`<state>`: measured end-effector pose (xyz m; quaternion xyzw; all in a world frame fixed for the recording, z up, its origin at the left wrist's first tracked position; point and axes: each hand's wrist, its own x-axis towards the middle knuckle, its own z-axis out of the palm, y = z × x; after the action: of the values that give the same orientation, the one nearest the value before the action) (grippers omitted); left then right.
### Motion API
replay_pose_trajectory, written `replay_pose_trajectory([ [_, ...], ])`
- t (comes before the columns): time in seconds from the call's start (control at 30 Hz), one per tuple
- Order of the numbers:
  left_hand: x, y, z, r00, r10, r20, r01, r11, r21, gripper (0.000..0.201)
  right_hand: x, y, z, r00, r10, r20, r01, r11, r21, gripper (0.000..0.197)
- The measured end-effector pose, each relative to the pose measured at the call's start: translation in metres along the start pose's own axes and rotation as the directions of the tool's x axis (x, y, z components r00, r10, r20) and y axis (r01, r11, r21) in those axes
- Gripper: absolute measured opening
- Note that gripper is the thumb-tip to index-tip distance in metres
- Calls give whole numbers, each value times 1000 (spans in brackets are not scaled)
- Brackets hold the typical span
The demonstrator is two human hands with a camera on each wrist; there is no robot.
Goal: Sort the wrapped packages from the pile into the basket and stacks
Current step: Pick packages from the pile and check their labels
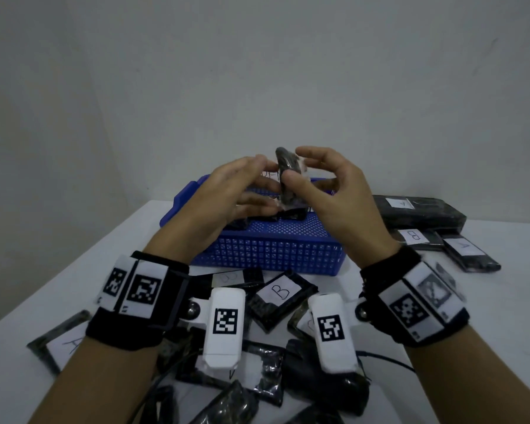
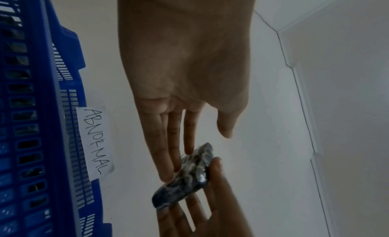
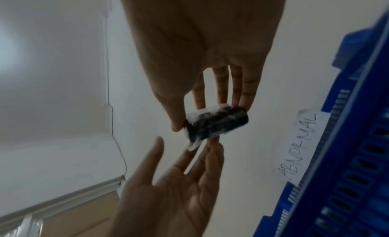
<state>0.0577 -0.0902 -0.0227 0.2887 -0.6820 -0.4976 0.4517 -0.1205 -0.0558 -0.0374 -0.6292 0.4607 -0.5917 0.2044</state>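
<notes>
**Package (image 1: 288, 182) up on end between 2 hands, right over the basket (image 1: 273, 249)**

Head view. Shows the small dark wrapped package standing tall, long side up and down, thin edge to the camera. Pinched by the right hand (image 1: 328, 191), thumb on the near side and curled fingers behind. Only touched by the left hand (image 1: 227, 194), with straight fingers laid on its left face, gripping nothing. Held in the air above the blue basket, with no letter on it to read from here. Down in front, on the white table (image 1: 58, 270): the pile (image 1: 280, 293) of dark packages marked A and B. Off to the right, well apart from the hands: the stacks (image 1: 416, 209).

Left wrist view. Shows the left hand (image 2: 185, 66) flat and open, with 2 or 3 fingertips on the package (image 2: 185, 174). Beyond it, the right hand (image 2: 189, 212) with its thumb on the far edge. At the left side, the basket wall (image 2: 42, 124) with a paper label (image 2: 94, 142) reading ABNORMAL.

Right wrist view. Shows the right hand (image 3: 206, 41) pinching the package (image 3: 216, 124) by its 2 ends, thumb at 1 end and fingers at the other. Below it, the left hand (image 3: 168, 190) spread open, fingertips just under the package. To the right, the basket (image 3: 347, 157) and the same label (image 3: 301, 149).

Likely a check by both hands before a choice. Nearest place: the basket, straight below. Better placed to move it: the right hand, already gripping.
</notes>
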Motion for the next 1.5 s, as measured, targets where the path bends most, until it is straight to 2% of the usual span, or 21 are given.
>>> replay_pose_trajectory([
  [0.03,-1,1,0,999,-14,40,14,1000,-2,44,0,1,0,1000,-20,-9,19,997,-70,43],
  [0.1,-1,1,-1,999,-9,34,7,999,43,40,0,2,-2,998,-33,52,39,992,-123,51],
  [0.2,1,-1,-7,999,2,-55,4,994,110,33,0,0,-8,955,-2,298,43,990,-131,81],
  [0.23,1,0,-10,998,4,-60,4,992,128,33,0,0,-9,941,-6,339,60,987,-149,86],
  [0.4,-3,5,-18,1000,-1,-2,2,981,195,35,-1,1,-3,962,-141,232,198,949,-245,66],
  [0.6,-2,1,-25,994,33,-101,0,950,312,24,-2,8,1,965,-215,146,255,900,-354,43],
  [0.77,1,-5,-30,992,56,-113,-16,946,324,19,-1,17,3,974,-189,125,225,871,-437,37],
  [0.87,3,-13,-41,985,57,-165,0,945,326,18,8,15,3,985,-137,101,169,854,-492,40],
  [0.93,6,-20,-52,976,34,-216,43,939,340,16,25,8,6,985,-93,146,157,838,-522,44],
  [1.0,12,-27,-67,962,18,-272,85,928,362,14,48,1,12,967,-30,254,174,803,-570,48],
  [1.1,23,-39,-89,936,24,-352,138,894,427,11,86,-2,29,866,156,475,258,675,-692,56],
  [1.23,37,-57,-105,930,44,-365,175,821,543,9,122,6,65,667,390,635,467,445,-764,74],
  [1.27,40,-61,-108,934,38,-355,181,806,564,11,128,10,75,616,432,658,514,412,-752,76],
  [1.37,46,-72,-110,951,-6,-310,198,780,594,12,141,20,100,499,515,697,595,381,-708,76],
  [1.5,48,-81,-112,954,12,-300,181,776,605,12,146,34,123,365,546,754,727,339,-597,62],
])
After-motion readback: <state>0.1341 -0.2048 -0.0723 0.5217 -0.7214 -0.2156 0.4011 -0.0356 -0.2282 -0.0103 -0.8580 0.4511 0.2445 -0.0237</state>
